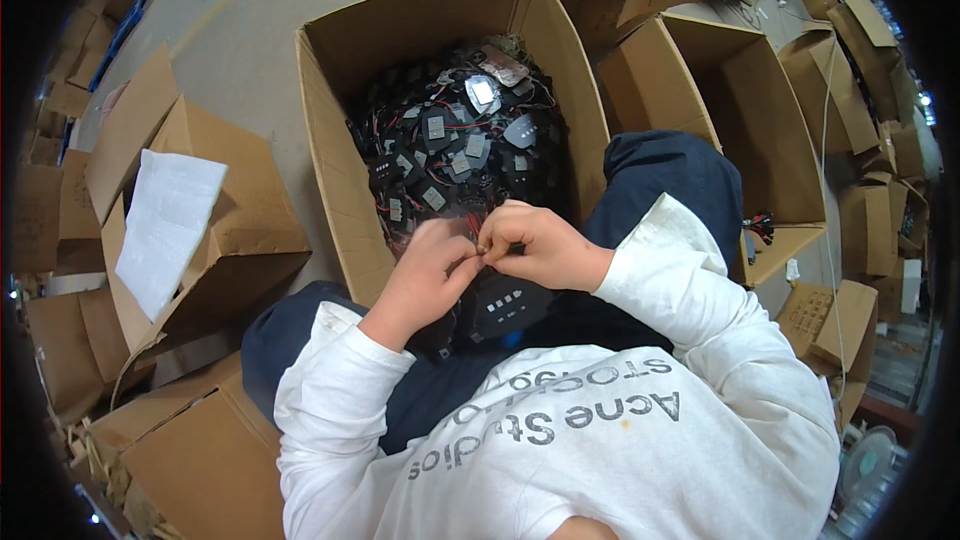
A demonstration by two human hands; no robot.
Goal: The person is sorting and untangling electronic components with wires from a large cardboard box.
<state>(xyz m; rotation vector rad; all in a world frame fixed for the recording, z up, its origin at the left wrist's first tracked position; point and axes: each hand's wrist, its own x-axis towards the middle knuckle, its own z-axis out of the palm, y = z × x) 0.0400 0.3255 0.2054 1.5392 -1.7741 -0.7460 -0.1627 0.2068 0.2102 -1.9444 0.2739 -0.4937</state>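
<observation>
My left hand [432, 270] and my right hand [535, 248] meet over the near edge of a large open cardboard box [340, 165]. Both are closed, fingertips pinched together at one spot. What they pinch is too small to make out; thin red wires [470, 224] show just behind the fingers. The left hand is partly blurred. Below them, at my lap, sits a black panel [508, 305] with a row of small pale squares. The big box holds a heap of black electronic parts [455, 130] with grey modules and red wires.
To the right stands another open box [740, 100], with a small bundle of red and black wires [762, 228] on its near flap. At left, a white sheet [170, 225] lies over a tilted cardboard box [245, 205]. More cartons [855, 70] line the right side.
</observation>
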